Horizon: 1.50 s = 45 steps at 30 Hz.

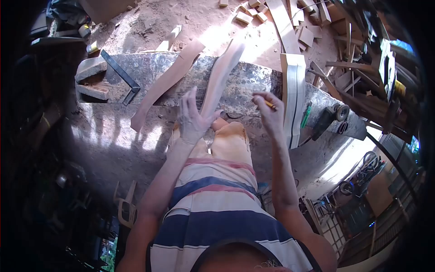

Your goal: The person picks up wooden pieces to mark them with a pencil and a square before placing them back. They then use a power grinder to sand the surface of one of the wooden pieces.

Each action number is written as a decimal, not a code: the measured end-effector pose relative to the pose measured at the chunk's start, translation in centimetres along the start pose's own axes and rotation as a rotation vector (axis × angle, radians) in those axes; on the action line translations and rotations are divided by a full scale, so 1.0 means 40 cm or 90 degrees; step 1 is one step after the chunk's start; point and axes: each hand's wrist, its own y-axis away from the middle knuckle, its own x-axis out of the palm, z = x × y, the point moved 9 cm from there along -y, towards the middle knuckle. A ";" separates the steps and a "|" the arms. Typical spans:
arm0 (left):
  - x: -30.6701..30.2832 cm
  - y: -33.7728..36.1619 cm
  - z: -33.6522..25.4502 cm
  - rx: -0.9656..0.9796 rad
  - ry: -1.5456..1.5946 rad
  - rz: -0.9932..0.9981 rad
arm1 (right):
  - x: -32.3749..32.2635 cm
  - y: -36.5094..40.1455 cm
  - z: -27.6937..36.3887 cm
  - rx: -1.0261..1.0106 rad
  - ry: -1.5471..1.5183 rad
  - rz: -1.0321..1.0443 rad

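Note:
My left hand has its fingers spread and its thumb stretched out to the right. It rests against the near end of a curved wooden piece that lies lengthwise across the bench. Whether its palm presses on the wood, I cannot make out. Closed around a pencil, my right hand hovers right of that piece, apart from it. Left of my left hand is a second curved wooden piece, set slantwise over the bench.
A dark metal square lies on the bench's left, near wooden blocks. To the right are long shaped boards, a green object and an angle grinder. Wood offcuts litter the ground beyond.

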 end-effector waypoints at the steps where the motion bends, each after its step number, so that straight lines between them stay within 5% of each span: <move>1: 0.049 0.030 -0.010 -0.026 -0.041 0.045 | 0.021 0.034 -0.027 0.009 0.002 0.034; 5: 0.142 0.080 0.050 -0.056 -0.072 0.124 | 0.040 0.111 -0.036 0.008 -0.020 0.151; 8: 0.048 0.061 0.125 -0.123 0.029 0.253 | -0.004 0.076 -0.008 -0.019 0.052 0.226; 14: 0.007 0.034 0.202 -0.047 -0.006 0.362 | 0.061 -0.093 0.114 -0.162 0.117 0.330; 20: 0.013 0.036 0.215 -0.052 -0.018 0.353 | 0.185 -0.198 0.182 -0.233 0.151 0.463; 27: 0.001 0.039 0.193 -0.096 -0.014 0.351 | 0.205 -0.222 0.164 -0.232 0.295 0.498; 45: 0.011 0.043 0.201 -0.102 -0.047 0.336 | 0.208 -0.222 0.158 -0.202 0.233 0.510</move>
